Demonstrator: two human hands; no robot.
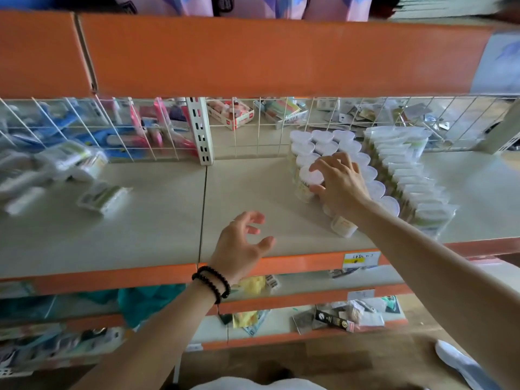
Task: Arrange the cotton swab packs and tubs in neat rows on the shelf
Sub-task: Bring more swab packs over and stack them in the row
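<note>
- The shelf (157, 220) is partly sorted: toward 2 o'clock from its middle, white-lidded tubs (323, 147) stand in rows running from the wire back grid (253, 128) toward the front edge, with a row of flat swab packs (405, 175) just beside them at their 3 o'clock.
- The right hand (342, 178) rests over the near end of the tub rows, fingers spread across the lids and thumb against the side of a tub (305, 182); it seems to be nudging tubs into line rather than lifting one, though whether it truly grips is hard to tell.
- One tub (343, 226) lies tipped on its side at the front of the rows, at 6 o'clock from that hand, partly under the forearm; it is not yet stood up.
- The left hand (243, 240) hovers over the shelf's front edge at about 6 o'clock, fingers loosely curled and apart, holding nothing.
- Far off at 9 o'clock, a loose heap of packs (56, 170) lies jumbled and blurred, with one stray pack (104, 197) lying flat near it.
- Judging by this, roughly half is done: the right-hand rows look tidy, while the fallen tub and the whole left heap are left to arrange, and bare shelf lies between them to take new rows.
</note>
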